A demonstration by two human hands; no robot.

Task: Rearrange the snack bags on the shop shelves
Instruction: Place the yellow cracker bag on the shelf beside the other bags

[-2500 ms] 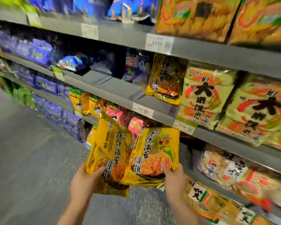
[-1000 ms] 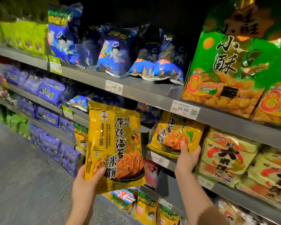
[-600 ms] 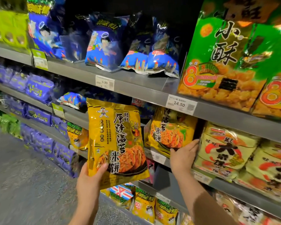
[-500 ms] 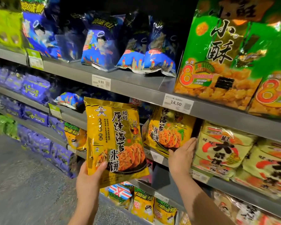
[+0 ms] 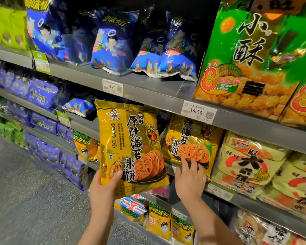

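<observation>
My left hand [image 5: 104, 186] grips the lower left corner of a yellow rice-cracker bag [image 5: 131, 144] and holds it upright in front of the shelves. A second yellow rice-cracker bag [image 5: 193, 144] leans on the middle shelf [image 5: 254, 200], just right of the held one. My right hand [image 5: 189, 179] has its fingers spread against the lower front of that shelved bag, fingertips touching it.
Cream and red cracker bags [image 5: 251, 161] fill the shelf to the right. Blue bags [image 5: 113, 45] and large green bags [image 5: 254, 55] stand on the shelf above. Purple bags [image 5: 42, 92] line the left. Smaller yellow bags [image 5: 159, 221] sit below. Grey floor [image 5: 34, 200] lies at the left.
My right hand carried the second yellow bag up to the middle shelf, set it there and let go, now touching it with flat fingers. My left hand raised its bag.
</observation>
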